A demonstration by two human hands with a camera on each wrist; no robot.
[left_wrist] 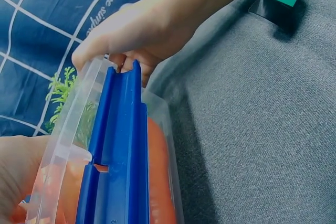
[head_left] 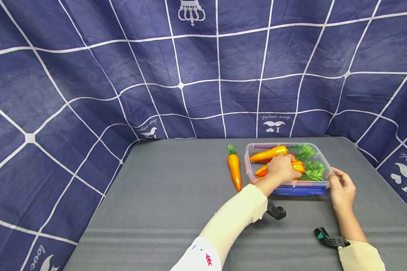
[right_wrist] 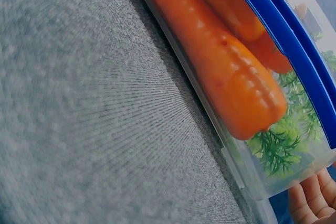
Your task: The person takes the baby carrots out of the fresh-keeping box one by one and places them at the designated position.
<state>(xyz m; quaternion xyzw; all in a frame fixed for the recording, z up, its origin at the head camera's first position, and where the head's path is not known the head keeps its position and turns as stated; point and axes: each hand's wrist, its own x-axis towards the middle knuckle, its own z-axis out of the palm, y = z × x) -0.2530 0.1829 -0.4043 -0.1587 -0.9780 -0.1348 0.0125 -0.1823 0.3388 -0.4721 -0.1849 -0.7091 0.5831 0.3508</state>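
Note:
A clear plastic box [head_left: 251, 171] with a blue clip flap [head_left: 300, 191] along its near side holds several orange carrots [head_left: 269, 153] with green leafy tops. My left hand [head_left: 280, 167] reaches into it from above and grips a carrot [head_left: 297, 166]; its fingertips are partly hidden among the carrots. In the left wrist view the left hand [left_wrist: 21, 166] is inside the near wall. With thumb on the rim and fingers outside, my right hand [head_left: 342, 188] holds the box's right end. Through the clear wall, a carrot [right_wrist: 220, 61] shows lying along the near side.
One more carrot [head_left: 234, 171] lies on the grey cloth-covered table [head_left: 169, 188], just left of the box, its leafy top pointing away. A blue curtain [head_left: 203, 98] with white lines stands behind the table and along its sides.

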